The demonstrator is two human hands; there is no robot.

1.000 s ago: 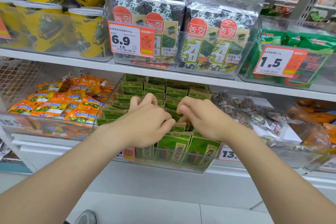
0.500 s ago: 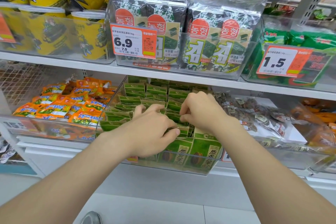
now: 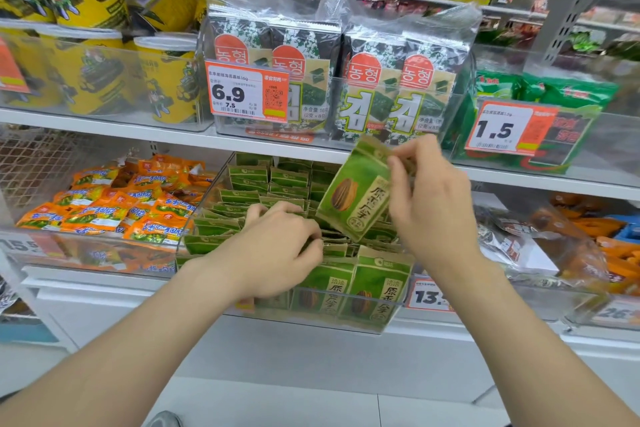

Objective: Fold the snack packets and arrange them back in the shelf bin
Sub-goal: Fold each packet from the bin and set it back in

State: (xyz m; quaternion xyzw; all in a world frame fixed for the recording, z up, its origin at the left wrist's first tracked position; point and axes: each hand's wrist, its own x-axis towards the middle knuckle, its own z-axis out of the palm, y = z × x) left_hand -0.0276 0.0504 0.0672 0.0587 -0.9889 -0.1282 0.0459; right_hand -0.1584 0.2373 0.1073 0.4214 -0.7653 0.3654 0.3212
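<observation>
Shop shelving fills the view, and you're right up at the lower shelf. Your right hand [image 3: 433,204] pinches a green packet [image 3: 353,191] by its top corner, thumb and fingertips closed on the folded edge. The packet hangs tilted in the air above the bin [image 3: 207,204], its face with the seed picture turned towards you. Below it, your left hand [image 3: 277,253] is down in the bin, fingers curled in among the green packets [image 3: 377,284]. Whether they grip one, you can't tell from here. Those packets stand in rows, tops folded over, the front row pressed against the clear wall. Just left of the bin, orange packets [image 3: 104,208] lie heaped in the next clear tray. Up on the shelf [image 3: 104,130] above, seaweed packs [image 3: 377,94] sit directly over the bin behind a 6.9 price tag [image 3: 246,94]. Yellow tubs [image 3: 166,80] stand to their left, and a 1.5 tag [image 3: 502,130] hangs to their right.
</observation>
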